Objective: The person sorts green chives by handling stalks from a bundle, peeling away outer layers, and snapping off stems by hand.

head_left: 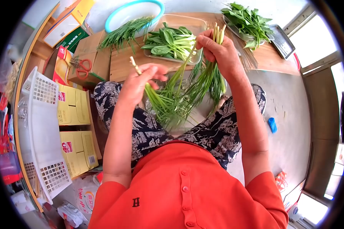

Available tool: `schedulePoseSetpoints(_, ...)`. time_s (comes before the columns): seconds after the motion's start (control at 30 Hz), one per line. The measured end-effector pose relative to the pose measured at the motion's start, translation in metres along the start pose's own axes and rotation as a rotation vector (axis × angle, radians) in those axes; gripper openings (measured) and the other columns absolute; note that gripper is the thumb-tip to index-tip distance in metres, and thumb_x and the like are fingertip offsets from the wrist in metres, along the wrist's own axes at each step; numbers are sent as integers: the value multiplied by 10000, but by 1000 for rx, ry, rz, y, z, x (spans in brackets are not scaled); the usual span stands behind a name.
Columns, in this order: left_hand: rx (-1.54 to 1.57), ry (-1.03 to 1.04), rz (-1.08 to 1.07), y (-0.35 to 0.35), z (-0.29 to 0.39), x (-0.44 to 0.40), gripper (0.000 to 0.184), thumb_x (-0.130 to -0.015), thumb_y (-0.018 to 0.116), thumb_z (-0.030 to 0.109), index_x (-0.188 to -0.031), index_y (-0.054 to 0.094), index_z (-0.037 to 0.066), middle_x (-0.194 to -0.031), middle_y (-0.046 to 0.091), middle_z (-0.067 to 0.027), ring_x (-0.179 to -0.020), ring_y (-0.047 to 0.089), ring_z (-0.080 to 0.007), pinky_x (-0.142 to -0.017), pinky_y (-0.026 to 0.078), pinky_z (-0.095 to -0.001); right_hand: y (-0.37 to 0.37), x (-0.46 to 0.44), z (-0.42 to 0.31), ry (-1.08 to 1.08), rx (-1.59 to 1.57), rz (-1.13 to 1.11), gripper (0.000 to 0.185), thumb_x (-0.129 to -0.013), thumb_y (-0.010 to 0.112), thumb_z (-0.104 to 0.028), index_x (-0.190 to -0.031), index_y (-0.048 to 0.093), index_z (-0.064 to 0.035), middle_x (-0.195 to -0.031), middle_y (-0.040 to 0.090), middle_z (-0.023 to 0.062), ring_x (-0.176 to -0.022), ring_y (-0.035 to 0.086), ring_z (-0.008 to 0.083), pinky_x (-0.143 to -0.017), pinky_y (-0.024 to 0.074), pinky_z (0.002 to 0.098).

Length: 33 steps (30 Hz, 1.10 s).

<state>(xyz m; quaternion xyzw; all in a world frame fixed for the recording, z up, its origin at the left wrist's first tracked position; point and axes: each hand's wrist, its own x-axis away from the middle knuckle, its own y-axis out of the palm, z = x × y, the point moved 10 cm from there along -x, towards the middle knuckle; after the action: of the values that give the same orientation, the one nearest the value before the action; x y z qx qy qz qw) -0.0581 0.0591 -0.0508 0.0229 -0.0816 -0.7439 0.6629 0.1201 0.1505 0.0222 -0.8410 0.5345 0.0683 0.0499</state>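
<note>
My left hand [135,84] is closed around a small bunch of chives [155,100]. Their pale ends stick up past the thumb, and the green blades hang down between my knees. Higher and to the right, my right hand [222,49] grips a thicker bunch of chives [209,75] near its pale ends, blades trailing downward. The two bunches overlap low in the middle, partly blurred. Behind the hands, leafy greens [168,41] with pale stems fill a clear plastic tray [198,22]. More long chives [127,32] lie over a blue-rimmed basin [110,20].
Another heap of leafy greens [248,22] sits at the back right, near thin brown sticks [247,57] and a dark tray [283,41]. On the left are red-handled scissors [83,69], a cardboard box [97,51], yellow boxes [79,152] and a white plastic rack [42,126].
</note>
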Motion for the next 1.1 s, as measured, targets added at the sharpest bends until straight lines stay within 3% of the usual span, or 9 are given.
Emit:
schedulePoseSetpoints(0.03,-77,-43,41,-10,-4,2,287,-945,513,274,-981,625,12,-930,647,-87,-817,609,-134,-589,444,-242,-2,-1,-4,-10,13,-13,163,-916,569,-191,-826,583,-56,-620,514,-39,-478,360,32,-465,274,204)
schedulePoseSetpoints(0.07,-37,-50,103,-16,-7,3,247,-928,557,272,-880,623,39,-817,625,-48,-667,556,-73,-467,335,-197,-3,-2,-7,-23,-7,-4,170,-915,572,-197,-823,582,-55,-610,503,-43,-476,355,31,-463,267,203)
schedulePoseSetpoints(0.2,-97,-11,88,8,12,-2,129,-874,641,164,-912,626,42,-741,580,23,-559,469,-6,-411,261,-155,7,-4,-14,-18,-28,-66,168,-908,587,-200,-833,589,-51,-650,540,-30,-478,357,28,-459,262,195)
schedulePoseSetpoints(0.43,-161,145,89,38,37,-19,176,-835,689,135,-958,641,19,-690,546,47,-532,405,-1,-431,252,-158,32,-5,-23,-30,-21,-133,152,-898,610,-197,-844,595,-56,-697,578,-21,-485,355,23,-446,259,187)
schedulePoseSetpoints(0.63,-42,113,104,26,37,-18,171,-876,636,151,-963,646,4,-641,494,63,-516,387,-6,-424,246,-157,27,6,-16,-12,26,-78,185,-902,609,-231,-839,594,-58,-663,553,-36,-485,352,26,-443,255,188)
schedulePoseSetpoints(0.83,80,76,63,21,34,-18,165,-893,612,164,-972,631,20,-706,525,48,-522,407,-6,-418,271,-145,38,26,31,98,10,-92,165,-866,663,-213,-883,627,-53,-701,591,-35,-531,396,19,-473,295,175)
schedulePoseSetpoints(0.9,93,84,78,21,34,-18,157,-891,615,161,-967,624,24,-709,533,43,-519,411,-9,-417,273,-147,38,29,28,97,3,-56,132,-845,680,-161,-867,664,-32,-727,605,-40,-664,511,37,-597,415,203)
schedulePoseSetpoints(0.93,108,92,98,19,34,-18,149,-888,618,157,-962,617,28,-711,541,38,-517,415,-13,-416,274,-148,39,28,29,90,4,-54,145,-836,692,-160,-863,658,-22,-736,605,-38,-678,522,44,-619,429,213)
schedulePoseSetpoints(1.1,118,121,116,15,34,-18,131,-878,633,155,-926,592,40,-737,566,18,-517,428,-22,-414,278,-153,55,27,24,-5,-24,-132,166,-812,719,-167,-842,649,-20,-730,589,-44,-667,505,43,-608,425,207)
